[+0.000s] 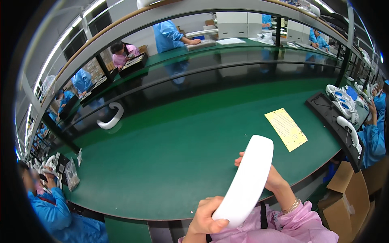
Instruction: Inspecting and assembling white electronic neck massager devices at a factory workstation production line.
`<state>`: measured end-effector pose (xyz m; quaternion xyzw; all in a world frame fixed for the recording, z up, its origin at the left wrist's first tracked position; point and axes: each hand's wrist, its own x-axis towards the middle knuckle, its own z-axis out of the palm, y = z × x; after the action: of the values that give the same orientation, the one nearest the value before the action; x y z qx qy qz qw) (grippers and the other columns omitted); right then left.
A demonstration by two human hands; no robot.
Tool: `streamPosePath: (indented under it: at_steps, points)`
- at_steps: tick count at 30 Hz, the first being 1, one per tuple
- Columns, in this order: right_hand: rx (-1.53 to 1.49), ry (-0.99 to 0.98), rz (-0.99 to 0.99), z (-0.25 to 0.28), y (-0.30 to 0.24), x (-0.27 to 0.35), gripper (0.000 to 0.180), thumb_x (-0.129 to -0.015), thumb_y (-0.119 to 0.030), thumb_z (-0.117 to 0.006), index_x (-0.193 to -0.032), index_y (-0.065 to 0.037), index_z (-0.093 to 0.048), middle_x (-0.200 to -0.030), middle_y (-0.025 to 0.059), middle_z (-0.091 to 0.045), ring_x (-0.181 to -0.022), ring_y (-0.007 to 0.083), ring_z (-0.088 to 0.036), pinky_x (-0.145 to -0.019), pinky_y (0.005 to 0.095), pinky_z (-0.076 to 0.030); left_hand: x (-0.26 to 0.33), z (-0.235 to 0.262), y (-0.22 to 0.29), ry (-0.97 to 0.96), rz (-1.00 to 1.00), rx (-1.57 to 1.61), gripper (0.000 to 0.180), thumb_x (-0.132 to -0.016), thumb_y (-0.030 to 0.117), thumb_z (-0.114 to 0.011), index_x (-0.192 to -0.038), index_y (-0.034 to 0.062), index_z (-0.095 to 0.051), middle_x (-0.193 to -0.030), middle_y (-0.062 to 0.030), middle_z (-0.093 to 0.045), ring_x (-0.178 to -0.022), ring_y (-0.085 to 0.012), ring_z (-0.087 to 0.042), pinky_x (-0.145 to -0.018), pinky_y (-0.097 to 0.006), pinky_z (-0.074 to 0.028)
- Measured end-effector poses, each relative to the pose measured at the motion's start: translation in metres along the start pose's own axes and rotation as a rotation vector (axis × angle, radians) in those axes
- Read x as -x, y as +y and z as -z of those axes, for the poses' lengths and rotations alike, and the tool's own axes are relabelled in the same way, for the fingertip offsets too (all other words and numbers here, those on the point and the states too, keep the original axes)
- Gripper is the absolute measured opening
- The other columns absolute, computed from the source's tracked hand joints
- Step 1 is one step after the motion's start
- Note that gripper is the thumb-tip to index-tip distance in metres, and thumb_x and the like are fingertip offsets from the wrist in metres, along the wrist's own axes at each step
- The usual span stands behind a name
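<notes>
A long white, smoothly curved plastic housing (247,182) is tilted in front of me over the near edge of the green table. My left hand (207,216) is closed round its lower end, thumb on the near face. Behind the upper half, my right hand (274,178) grips the housing, its fingertips showing past the left side and its palm mostly hidden. A yellow sheet (286,128) with rows of small marks lies on the table, right of the housing's upper end.
Another white curved piece (111,116) rests at the belt's near edge, far left. A black tray (333,121) with white parts and cables stands at the right. Below it is an open cardboard box (344,202). Co-workers in blue sit at both sides; a clear bag (72,175) lies left.
</notes>
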<state>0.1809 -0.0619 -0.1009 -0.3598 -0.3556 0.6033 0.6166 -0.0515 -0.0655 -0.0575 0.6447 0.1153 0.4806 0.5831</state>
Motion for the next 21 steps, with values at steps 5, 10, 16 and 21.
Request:
streamPosePath:
  at_steps: [5,10,16,21]
  points:
    - [-0.028,-0.019,0.049,0.010,0.012,-0.005,0.056,-0.089,-0.030,-0.060,-0.131,0.002,-0.041,-0.122,0.0166,-0.055,-0.113,0.0247,-0.054,-0.093,0.0356,-0.047,-0.015,-0.001,0.007,-0.090,-0.132,-0.060,0.048,-0.076,0.032,-0.066,-0.092,-0.0118,-0.060,-0.074,-0.0164,-0.065,-0.059,-0.0224,-0.062,-0.053,-0.030,-0.048]
    - [0.115,-0.050,0.034,0.010,-0.002,-0.001,0.063,-0.085,-0.038,-0.062,-0.130,0.000,-0.042,-0.118,0.0128,-0.057,-0.109,0.0205,-0.055,-0.091,0.0333,-0.046,-0.008,0.014,-0.009,0.035,-0.169,0.087,0.065,-0.079,0.050,-0.063,-0.091,-0.0139,-0.059,-0.066,-0.0160,-0.063,-0.051,-0.0204,-0.060,-0.047,-0.032,-0.049]
    - [0.237,-0.437,0.034,-0.013,-0.041,0.015,0.074,-0.078,-0.047,-0.070,-0.127,0.002,-0.040,-0.099,0.0095,-0.058,-0.086,0.0153,-0.060,-0.075,0.0288,-0.048,-0.017,0.046,-0.039,-0.148,-0.289,0.927,0.045,-0.094,0.037,-0.045,-0.089,-0.0071,-0.051,-0.058,-0.0120,-0.056,-0.045,-0.0222,-0.054,-0.038,-0.030,-0.047]
    - [-0.001,-0.544,-0.037,-0.032,-0.055,0.029,0.067,-0.090,-0.032,-0.058,-0.134,0.003,-0.023,-0.103,0.0123,-0.055,-0.084,0.0162,-0.061,-0.075,0.0301,-0.050,-0.005,0.046,-0.049,-0.030,-0.183,1.310,0.026,-0.097,0.017,-0.037,-0.114,-0.0024,-0.044,-0.077,-0.0104,-0.058,-0.057,-0.0170,-0.052,-0.052,-0.026,-0.048]
